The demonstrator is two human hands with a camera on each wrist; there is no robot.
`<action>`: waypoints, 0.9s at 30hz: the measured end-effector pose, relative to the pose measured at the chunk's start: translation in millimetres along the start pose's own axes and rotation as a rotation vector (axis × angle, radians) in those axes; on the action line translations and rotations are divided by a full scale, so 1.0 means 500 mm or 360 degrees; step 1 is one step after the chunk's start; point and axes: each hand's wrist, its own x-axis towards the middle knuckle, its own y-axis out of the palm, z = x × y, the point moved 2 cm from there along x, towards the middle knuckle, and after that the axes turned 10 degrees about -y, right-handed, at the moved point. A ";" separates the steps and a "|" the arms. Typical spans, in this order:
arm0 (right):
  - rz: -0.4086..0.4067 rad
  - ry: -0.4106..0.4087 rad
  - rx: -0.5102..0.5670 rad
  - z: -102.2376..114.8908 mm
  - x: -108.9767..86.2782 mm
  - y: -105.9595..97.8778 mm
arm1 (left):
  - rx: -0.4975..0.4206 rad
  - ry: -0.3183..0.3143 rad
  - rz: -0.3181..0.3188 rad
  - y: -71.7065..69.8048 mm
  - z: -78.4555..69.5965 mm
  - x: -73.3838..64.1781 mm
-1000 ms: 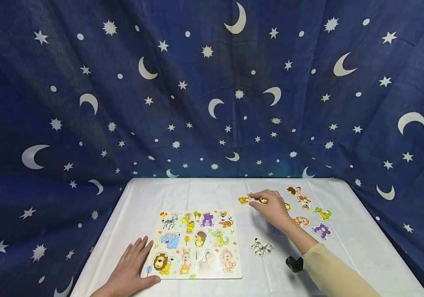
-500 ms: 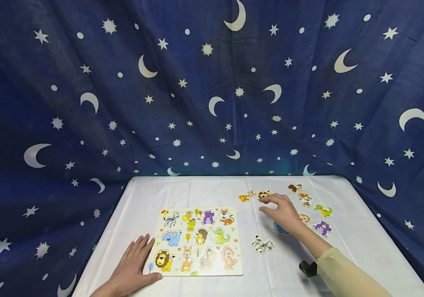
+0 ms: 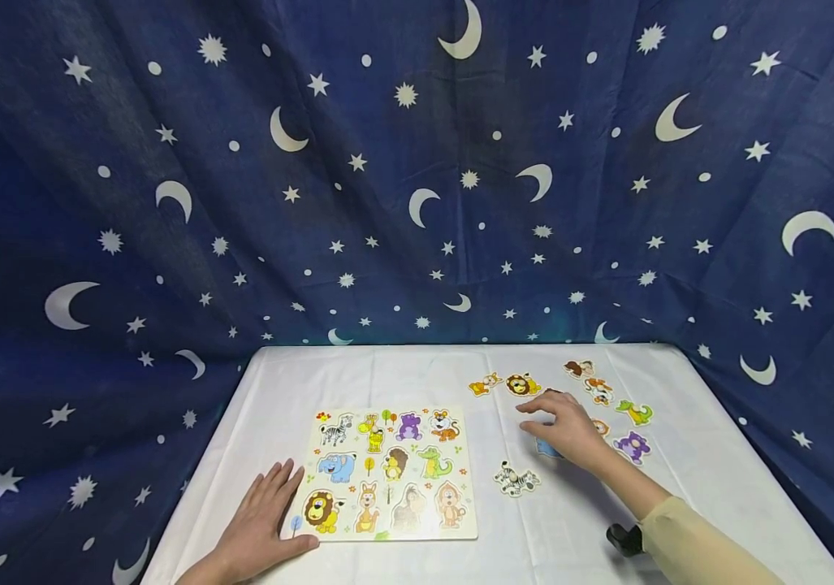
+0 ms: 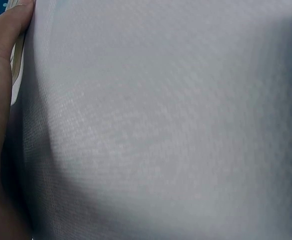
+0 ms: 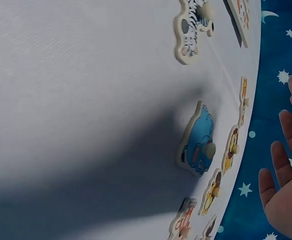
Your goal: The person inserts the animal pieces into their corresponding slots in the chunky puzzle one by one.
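A pale puzzle board [image 3: 415, 478] printed with several animals lies on the table. My left hand [image 3: 256, 520] rests at its lower left, fingers along the left edge, thumb at the front corner. My right hand [image 3: 566, 431] hovers over loose animal pieces, fingers bent and apart, nothing between them. Below it is a blue elephant piece [image 5: 199, 142] with a round knob, partly hidden in the head view. Just beyond are a lion piece [image 3: 522, 385] and a kangaroo piece [image 3: 486, 384]. Nearer the front lies a zebra piece [image 3: 516, 479].
To the right lie a crocodile piece [image 3: 634, 413], a purple piece [image 3: 632, 447], a tiger piece [image 3: 598, 392] and a brown piece [image 3: 579, 370]. A monkey piece [image 3: 601, 426] is partly covered by my hand. A starry blue cloth [image 3: 417, 162] hangs behind the table.
My right hand has moved right and toward me, away from the kangaroo and lion pieces, uncovering the lion. The left hand stays at the board.
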 end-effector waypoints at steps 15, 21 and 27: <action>0.0084 -0.0019 -0.0121 0.013 -0.058 0.038 | 0.0019 -0.0006 0.0014 -0.002 -0.004 0.001; 0.0043 -0.0022 -0.0228 0.025 -0.080 0.060 | 0.0035 0.0001 0.0007 0.000 -0.001 0.003; 0.0012 0.0008 -0.0313 0.034 -0.100 0.078 | 0.0022 -0.0013 0.0026 0.002 0.000 0.004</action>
